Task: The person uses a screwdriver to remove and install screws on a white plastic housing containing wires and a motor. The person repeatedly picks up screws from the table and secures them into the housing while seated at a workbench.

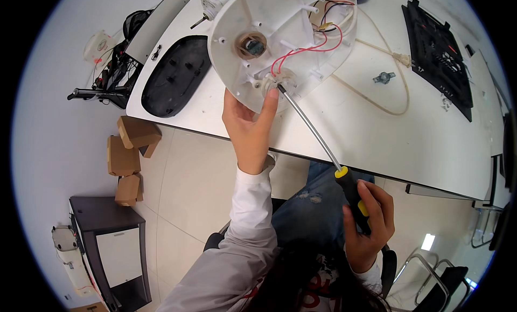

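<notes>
My left hand (249,130) grips the near rim of a white plastic appliance housing (229,29), its thumb inside and the other fingers mostly hidden behind. The housing is tilted up, its hollow inside toward me. Red wires (313,49) run across it to a small pale fitting (285,76) near my thumb. In my right hand (374,215) is a screwdriver (311,127) with a black and yellow handle, fingers closed round the grip. Its long shaft slants up and left, the tip at the fitting beside my thumb. Whether a screw sits under the tip is hidden.
A black oval cover (175,77) lies on the white table, left of the housing. A white part with a metal shaft (214,9) is behind it. To the right are a pale cord (407,91), a grey knob-like piece (384,77), small screws (446,103) and a black tool case (439,59).
</notes>
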Action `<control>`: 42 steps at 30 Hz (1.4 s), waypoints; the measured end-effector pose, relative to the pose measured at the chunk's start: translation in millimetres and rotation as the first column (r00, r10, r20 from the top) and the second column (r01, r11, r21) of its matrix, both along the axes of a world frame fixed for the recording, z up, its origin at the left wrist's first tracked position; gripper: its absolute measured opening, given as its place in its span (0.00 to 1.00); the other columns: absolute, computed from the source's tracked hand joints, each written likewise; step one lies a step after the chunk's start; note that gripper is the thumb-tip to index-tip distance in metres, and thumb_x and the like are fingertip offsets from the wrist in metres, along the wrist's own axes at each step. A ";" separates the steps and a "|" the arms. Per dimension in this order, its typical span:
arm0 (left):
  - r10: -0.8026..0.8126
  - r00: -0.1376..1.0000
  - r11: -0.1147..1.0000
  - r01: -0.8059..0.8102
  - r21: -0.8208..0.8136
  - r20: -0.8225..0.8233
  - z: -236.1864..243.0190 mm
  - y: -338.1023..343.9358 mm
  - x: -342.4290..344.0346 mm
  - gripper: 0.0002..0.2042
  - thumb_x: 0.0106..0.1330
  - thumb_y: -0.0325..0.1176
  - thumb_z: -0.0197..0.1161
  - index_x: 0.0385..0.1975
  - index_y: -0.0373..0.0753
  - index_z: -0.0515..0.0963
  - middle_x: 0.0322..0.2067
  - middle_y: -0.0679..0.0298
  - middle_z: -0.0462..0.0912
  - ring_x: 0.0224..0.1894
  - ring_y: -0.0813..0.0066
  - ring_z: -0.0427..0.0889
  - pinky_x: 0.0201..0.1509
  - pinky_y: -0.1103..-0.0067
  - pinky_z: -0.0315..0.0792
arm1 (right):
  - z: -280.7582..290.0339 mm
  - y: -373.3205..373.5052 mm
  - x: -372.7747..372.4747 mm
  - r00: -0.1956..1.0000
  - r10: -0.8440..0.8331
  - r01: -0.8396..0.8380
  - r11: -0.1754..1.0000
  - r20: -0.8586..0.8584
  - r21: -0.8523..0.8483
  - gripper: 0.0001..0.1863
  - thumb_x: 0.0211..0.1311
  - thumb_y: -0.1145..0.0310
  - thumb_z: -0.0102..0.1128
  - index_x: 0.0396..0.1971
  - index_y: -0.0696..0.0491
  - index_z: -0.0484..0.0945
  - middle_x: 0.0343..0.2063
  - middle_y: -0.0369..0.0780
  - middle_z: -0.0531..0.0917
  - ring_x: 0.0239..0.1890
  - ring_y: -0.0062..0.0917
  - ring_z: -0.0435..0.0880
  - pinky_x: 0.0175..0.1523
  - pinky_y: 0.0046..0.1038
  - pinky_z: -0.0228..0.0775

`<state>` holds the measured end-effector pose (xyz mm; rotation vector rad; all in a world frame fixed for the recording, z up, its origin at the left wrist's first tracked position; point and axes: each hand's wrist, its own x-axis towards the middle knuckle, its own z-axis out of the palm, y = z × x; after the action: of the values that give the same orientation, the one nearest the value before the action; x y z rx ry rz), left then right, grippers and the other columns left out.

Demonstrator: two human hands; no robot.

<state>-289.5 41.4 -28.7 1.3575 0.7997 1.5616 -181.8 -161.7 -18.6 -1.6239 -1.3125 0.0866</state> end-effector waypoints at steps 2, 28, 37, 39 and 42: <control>0.003 1.000 1.000 -0.003 0.018 0.002 -1.8 0.7 -0.2 0.21 0.56 0.31 0.66 0.48 0.33 0.69 0.43 0.62 0.76 0.45 0.75 0.73 0.52 0.79 0.64 | -1.3 0.6 -0.5 1.000 0.001 -0.001 1.000 0.002 -0.007 0.25 0.40 0.84 0.66 0.45 0.57 0.76 0.43 0.44 0.76 0.35 0.29 0.79 0.36 0.22 0.74; -0.006 1.000 1.000 0.006 -0.007 -0.019 1.1 -1.5 -1.3 0.22 0.56 0.29 0.66 0.49 0.33 0.68 0.44 0.62 0.75 0.46 0.74 0.73 0.52 0.79 0.63 | 47.2 -2.0 1.3 0.976 -0.087 0.101 0.993 0.198 -0.059 0.21 0.42 0.81 0.67 0.41 0.57 0.76 0.38 0.47 0.80 0.33 0.36 0.81 0.36 0.26 0.76; 0.006 0.999 1.000 -0.006 0.022 -0.036 -1.5 -1.2 0.9 0.22 0.57 0.31 0.66 0.49 0.33 0.67 0.44 0.61 0.75 0.46 0.74 0.73 0.54 0.78 0.63 | 79.8 -7.5 -15.7 0.945 -0.188 0.238 0.956 0.268 -0.168 0.22 0.37 0.81 0.69 0.39 0.57 0.79 0.37 0.44 0.76 0.37 0.32 0.78 0.38 0.27 0.73; -0.002 0.999 1.000 0.003 0.015 -0.040 -1.2 -1.8 0.4 0.22 0.57 0.31 0.66 0.50 0.33 0.67 0.45 0.61 0.75 0.47 0.74 0.73 0.54 0.78 0.63 | 79.3 -10.7 -19.2 0.946 -0.156 0.212 0.961 0.283 -0.178 0.21 0.39 0.77 0.70 0.40 0.57 0.78 0.38 0.45 0.76 0.37 0.32 0.78 0.38 0.28 0.73; -0.010 1.000 1.000 0.010 0.005 -0.023 -0.6 -2.1 0.1 0.22 0.57 0.30 0.66 0.50 0.33 0.67 0.45 0.61 0.75 0.47 0.74 0.73 0.55 0.78 0.62 | 79.5 -10.8 -18.6 0.951 -0.118 0.165 0.975 0.287 -0.148 0.21 0.44 0.71 0.69 0.41 0.57 0.77 0.37 0.46 0.77 0.36 0.33 0.78 0.38 0.28 0.73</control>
<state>-289.4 39.3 -29.2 1.3832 0.8020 1.5437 -200.3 -172.6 60.9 -1.9259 -1.4234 -0.1235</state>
